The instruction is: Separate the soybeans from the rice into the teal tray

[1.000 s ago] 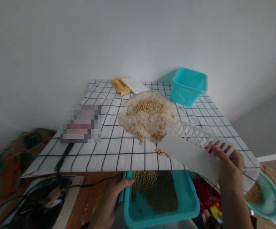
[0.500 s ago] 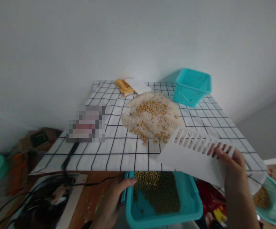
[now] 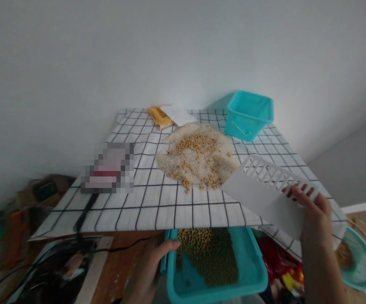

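Observation:
My right hand (image 3: 309, 215) grips a flat white plastic scraper (image 3: 265, 192) with a slotted far edge, held tilted over the checked tablecloth (image 3: 145, 207) just right of a pile of rice mixed with soybeans (image 3: 197, 156). My left hand (image 3: 153, 264) holds the left rim of a turquoise tub (image 3: 252, 280) kept below the table's front edge. Soybeans and darker green beans (image 3: 210, 257) lie inside the tub.
An empty turquoise basket (image 3: 249, 114) stands at the back right. A yellow packet (image 3: 158, 116) and a white sheet (image 3: 178, 114) lie at the back. A teal bowl (image 3: 361, 266) with some grain sits low on the right. Black cables (image 3: 43, 274) lie on the floor, left.
The scraper has lifted and drawn back to the right, away from the table's front edge. The few beans that lay near the edge are gone from the cloth.

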Motion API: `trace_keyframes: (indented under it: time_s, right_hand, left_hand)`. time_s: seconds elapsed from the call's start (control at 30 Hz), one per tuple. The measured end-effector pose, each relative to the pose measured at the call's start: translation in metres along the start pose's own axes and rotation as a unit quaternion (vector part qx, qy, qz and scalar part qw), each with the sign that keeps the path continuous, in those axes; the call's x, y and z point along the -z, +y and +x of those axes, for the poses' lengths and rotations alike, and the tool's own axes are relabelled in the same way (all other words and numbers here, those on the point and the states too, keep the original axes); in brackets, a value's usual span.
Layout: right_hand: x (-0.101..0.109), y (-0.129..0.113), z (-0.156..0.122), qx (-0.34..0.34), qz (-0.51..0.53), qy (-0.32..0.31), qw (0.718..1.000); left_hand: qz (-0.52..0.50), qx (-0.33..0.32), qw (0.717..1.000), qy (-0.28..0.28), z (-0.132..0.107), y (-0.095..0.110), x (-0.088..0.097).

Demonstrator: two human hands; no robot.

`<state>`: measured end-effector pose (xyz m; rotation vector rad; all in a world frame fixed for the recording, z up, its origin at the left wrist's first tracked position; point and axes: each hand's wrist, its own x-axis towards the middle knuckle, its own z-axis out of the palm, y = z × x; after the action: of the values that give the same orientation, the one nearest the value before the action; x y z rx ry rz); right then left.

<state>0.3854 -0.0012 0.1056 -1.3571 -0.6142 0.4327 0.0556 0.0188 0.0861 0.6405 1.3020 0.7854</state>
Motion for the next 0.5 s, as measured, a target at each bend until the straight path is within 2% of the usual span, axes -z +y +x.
trace_keyframes:
  time_s: [0.2, 0.37, 0.5]
  right_hand:
    - [-0.001, -0.002, 0.004, -0.046, -0.023, -0.019, 0.998]
    - [-0.009, -0.003, 0.007, -0.073, 0.020, 0.011, 0.997]
    - [-0.012, -0.002, 0.008, -0.070, 0.020, 0.005, 0.997]
  left_hand:
    - [0.037, -0.019, 0.999, 0.030, 0.000, -0.004, 0.002]
    - [0.002, 0.032, 0.999, 0.003, 0.007, -0.012, 0.004]
    - [0.007, 0.005, 1.000, 0.003, 0.009, -0.016, 0.006]
